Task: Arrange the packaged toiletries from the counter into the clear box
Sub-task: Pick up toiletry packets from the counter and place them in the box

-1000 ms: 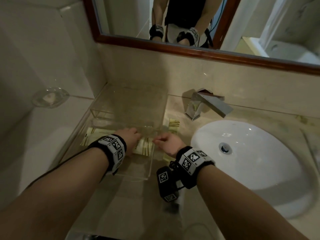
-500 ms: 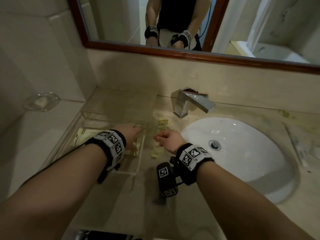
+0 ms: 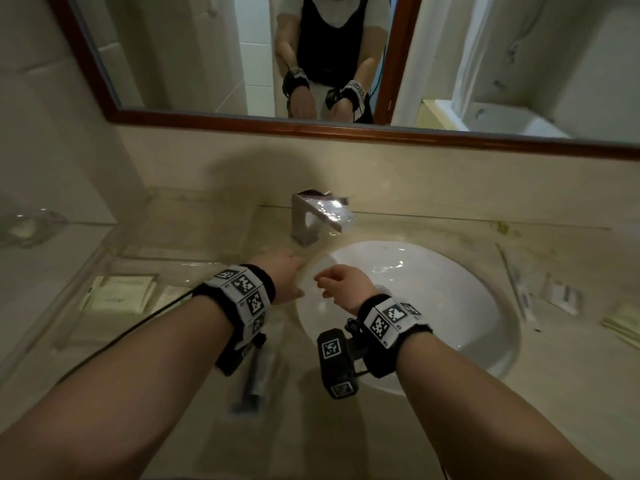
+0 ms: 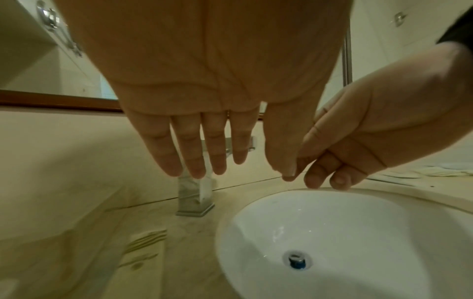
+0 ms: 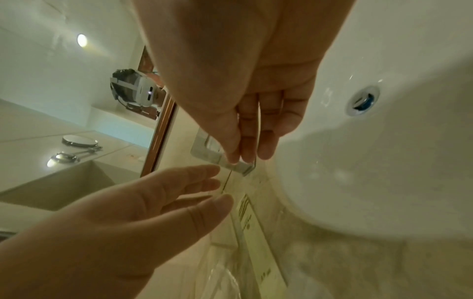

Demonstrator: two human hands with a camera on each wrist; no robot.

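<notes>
- Inside the clear box (image 3: 114, 258) at the counter's (image 3: 398, 220) left end lie pale packets (image 3: 117, 294).
- More packets (image 3: 623, 323) sit on the counter right of the sink (image 3: 450, 289).
- Left hand (image 3: 282, 277), fingers straight, holds nothing.
- Right hand (image 3: 341, 284), fingers loosely curled, hangs empty over the basin beside it.
- Faucet (image 3: 311, 220) stands behind both.

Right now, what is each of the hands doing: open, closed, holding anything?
Left hand: open, fingers straight, holding nothing, above the counter beside the sink.
Right hand: open, fingers loosely extended, holding nothing.
</notes>
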